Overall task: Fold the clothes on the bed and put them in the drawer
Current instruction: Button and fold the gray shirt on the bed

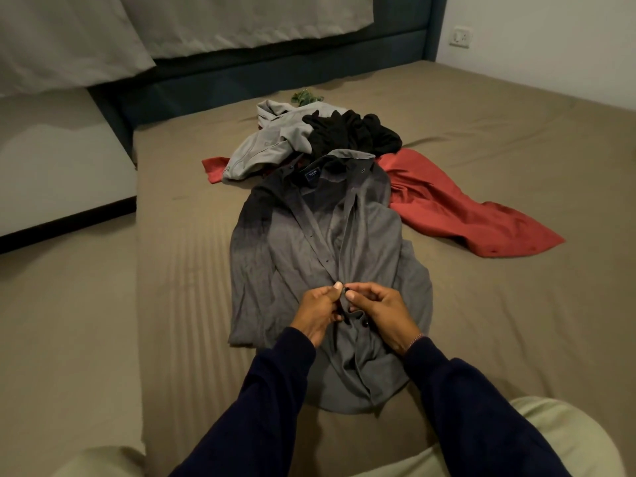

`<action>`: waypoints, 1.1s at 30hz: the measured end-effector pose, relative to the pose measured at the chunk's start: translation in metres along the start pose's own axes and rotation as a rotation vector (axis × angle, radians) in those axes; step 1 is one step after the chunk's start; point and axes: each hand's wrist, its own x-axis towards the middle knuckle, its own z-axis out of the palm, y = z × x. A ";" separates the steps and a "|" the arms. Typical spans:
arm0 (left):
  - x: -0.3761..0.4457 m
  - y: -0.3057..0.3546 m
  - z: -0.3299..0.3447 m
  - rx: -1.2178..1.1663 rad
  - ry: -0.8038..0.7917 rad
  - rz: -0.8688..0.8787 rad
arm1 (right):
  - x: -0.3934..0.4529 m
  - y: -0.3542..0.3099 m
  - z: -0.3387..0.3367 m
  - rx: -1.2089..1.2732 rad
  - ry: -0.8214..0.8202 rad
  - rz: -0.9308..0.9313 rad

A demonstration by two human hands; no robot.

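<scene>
1. Clothes lie on the bed (516, 139), which carries a tan sheet; the grey button shirt (275, 263) is spread front-up at the near centre, collar at the far end, hem nearest the person.
2. Left hand (318, 313) pinches the shirt's placket at mid-front, thumb and fingers curled on the fabric edge.
3. Right hand (377, 313) pinches the opposite placket edge, just beside the left; a dark button (346, 289) sits between the two thumbs.
4. Both forearms wear dark navy sleeves (464, 407).
5. Beyond the collar: a light grey garment (265, 146) at far left, a black garment (351, 132) on top of it, a red garment (461, 208) trailing to the right.
6. A small green item (304, 97) lies at the far edge of the pile; its type cannot be told.
7. Wall socket (460, 36) at far right.
</scene>
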 end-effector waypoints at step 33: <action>0.066 0.022 0.007 0.491 0.546 0.291 | 0.103 -0.028 -0.014 -0.691 0.261 -0.132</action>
